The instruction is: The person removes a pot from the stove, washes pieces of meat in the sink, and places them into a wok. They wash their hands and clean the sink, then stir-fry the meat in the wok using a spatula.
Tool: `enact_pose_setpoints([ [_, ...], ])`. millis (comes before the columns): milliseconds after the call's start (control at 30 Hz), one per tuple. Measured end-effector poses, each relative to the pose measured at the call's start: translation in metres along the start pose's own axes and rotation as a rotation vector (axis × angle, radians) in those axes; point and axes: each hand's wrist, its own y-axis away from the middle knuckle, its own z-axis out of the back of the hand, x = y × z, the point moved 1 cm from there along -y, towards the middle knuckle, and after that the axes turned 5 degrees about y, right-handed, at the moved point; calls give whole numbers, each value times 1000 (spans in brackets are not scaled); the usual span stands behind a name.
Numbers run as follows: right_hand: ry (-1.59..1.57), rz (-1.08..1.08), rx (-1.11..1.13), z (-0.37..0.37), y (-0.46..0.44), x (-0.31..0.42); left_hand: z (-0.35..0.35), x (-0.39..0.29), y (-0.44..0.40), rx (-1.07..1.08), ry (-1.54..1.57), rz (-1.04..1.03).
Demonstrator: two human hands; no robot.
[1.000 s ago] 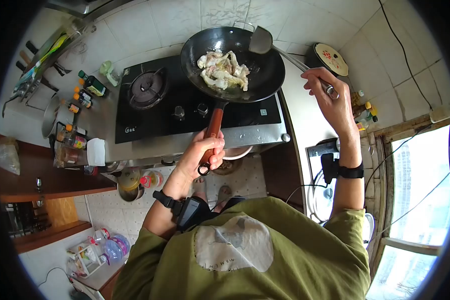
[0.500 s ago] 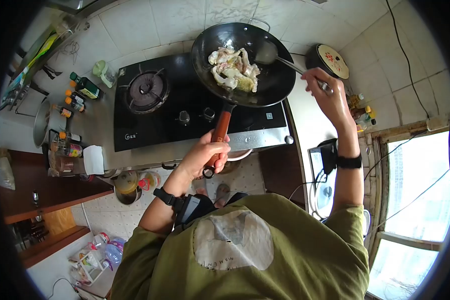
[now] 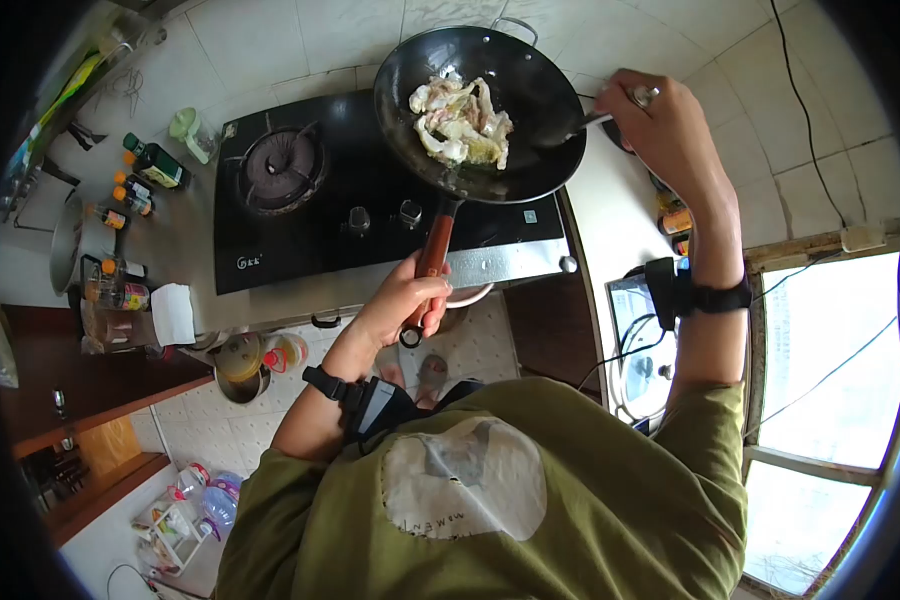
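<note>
My left hand (image 3: 407, 300) is wrapped round the wooden handle (image 3: 436, 250) of a black wok (image 3: 530, 85). The wok sits over the right side of the stove, tilted a little in this view. Pale pieces of meat (image 3: 462, 118), perhaps chicken, lie in a clump left of the wok's middle. Beyond the right rim, my right hand (image 3: 665, 125) is closed on the metal handle of a spatula (image 3: 597, 119). Its head is low at the wok's right inner wall, seen nearly edge-on, apart from the meat. My right hand partly hides the handle.
An unused burner (image 3: 282, 165) is at the stove's left. Several sauce bottles (image 3: 155, 162) and a white paper stack (image 3: 174, 314) stand on the left counter. More bottles (image 3: 674, 218) are behind my right forearm. A window (image 3: 830, 370) is at the right.
My right hand has risen and turned, tipping the spatula so its head shows edge-on nearer the wok's right wall. My left hand keeps its hold; the whole view has shifted slightly.
</note>
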Motion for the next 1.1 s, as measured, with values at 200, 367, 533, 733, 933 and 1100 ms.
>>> enact_pose_setpoints([
  [200,-24,49,32,-3,-1,-4,10,6,-1,12,-15,-32],
  [367,-173,123,-94,-22,33,-18,16,15,1,57,6,-49],
  [533,-261,90,-160,-8,94,-32,-7,3,52,75,96,-43],
  [733,-344,153,-210,-18,108,-22,-50,-3,6,90,163,-80],
  [933,-428,114,-179,-13,123,-44,-54,13,13,83,180,-120],
  [1100,-343,108,-166,-14,133,-57,-44,14,-7,34,139,-123],
])
